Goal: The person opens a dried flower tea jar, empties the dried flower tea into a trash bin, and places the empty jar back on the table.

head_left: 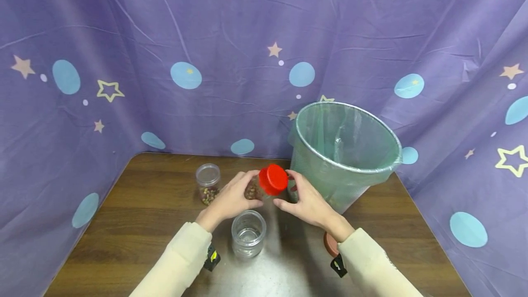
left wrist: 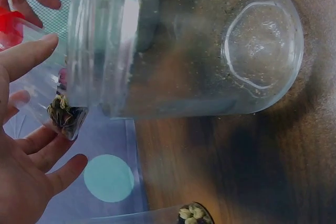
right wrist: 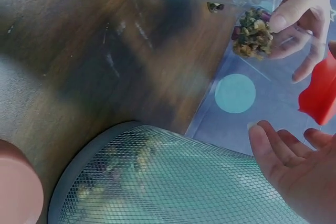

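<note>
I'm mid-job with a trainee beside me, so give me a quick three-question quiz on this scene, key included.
1. What does the left hand hold?
2. True or false: the mesh bin has no liner.
3. Which sleeve is the terracotta lid beside: A, left; B, right?

Key:
1. The red-lidded jar, with dried flowers inside.
2. False; a green liner lines the mesh bin.
3. B, the right sleeve.

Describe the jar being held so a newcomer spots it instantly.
Find the tall mesh bin with a translucent green liner. Just left of it, the left hand holds a small clear jar of dried flowers. Of the jars, only it wears a bright red lid.
</note>
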Action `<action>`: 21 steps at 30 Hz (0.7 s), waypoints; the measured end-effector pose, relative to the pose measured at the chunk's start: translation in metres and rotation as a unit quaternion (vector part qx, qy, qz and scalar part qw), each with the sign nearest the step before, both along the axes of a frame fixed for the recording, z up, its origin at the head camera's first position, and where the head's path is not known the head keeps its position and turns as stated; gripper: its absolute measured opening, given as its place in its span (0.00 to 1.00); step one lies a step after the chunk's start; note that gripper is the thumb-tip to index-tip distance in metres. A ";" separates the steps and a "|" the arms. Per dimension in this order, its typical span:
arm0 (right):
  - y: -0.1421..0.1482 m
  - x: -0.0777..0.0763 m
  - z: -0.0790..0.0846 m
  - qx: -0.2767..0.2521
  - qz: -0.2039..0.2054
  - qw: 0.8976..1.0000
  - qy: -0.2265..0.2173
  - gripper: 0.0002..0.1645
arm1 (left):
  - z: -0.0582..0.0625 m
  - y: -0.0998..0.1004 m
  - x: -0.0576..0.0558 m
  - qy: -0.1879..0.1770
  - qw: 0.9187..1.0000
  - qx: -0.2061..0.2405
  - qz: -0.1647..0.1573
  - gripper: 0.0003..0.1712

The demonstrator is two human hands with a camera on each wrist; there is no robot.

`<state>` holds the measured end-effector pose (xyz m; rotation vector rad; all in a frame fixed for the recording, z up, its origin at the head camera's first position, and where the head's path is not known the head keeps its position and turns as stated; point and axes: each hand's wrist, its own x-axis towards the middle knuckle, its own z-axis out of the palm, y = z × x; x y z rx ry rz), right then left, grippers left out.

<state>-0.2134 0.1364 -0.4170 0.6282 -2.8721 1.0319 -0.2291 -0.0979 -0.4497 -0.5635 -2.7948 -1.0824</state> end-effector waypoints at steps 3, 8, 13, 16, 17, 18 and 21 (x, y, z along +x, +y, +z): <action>-0.001 0.000 0.002 -0.003 0.005 1.000 0.008 0.50 | 0.004 0.001 0.001 0.002 1.000 -0.018 -0.009 0.46; -0.001 0.001 0.007 -0.011 0.007 1.000 0.020 0.50 | 0.012 0.003 0.004 0.009 0.999 -0.042 -0.013 0.46; 0.000 0.001 0.010 -0.018 0.004 0.999 0.029 0.48 | 0.021 0.007 0.006 0.022 0.998 -0.064 -0.019 0.46; -0.001 0.001 0.010 -0.015 -0.005 1.000 0.025 0.46 | 0.024 0.008 0.007 0.028 0.996 -0.082 -0.018 0.46; -0.001 0.002 0.010 -0.013 -0.009 1.000 0.022 0.46 | 0.025 0.009 0.007 0.028 0.995 -0.089 -0.017 0.46; -0.001 0.002 0.011 -0.012 -0.014 1.000 0.018 0.46 | 0.026 0.009 0.008 0.028 0.995 -0.096 -0.016 0.46; -0.002 0.002 0.012 -0.009 -0.027 1.000 0.013 0.45 | 0.029 0.010 0.009 0.027 0.993 -0.111 -0.020 0.46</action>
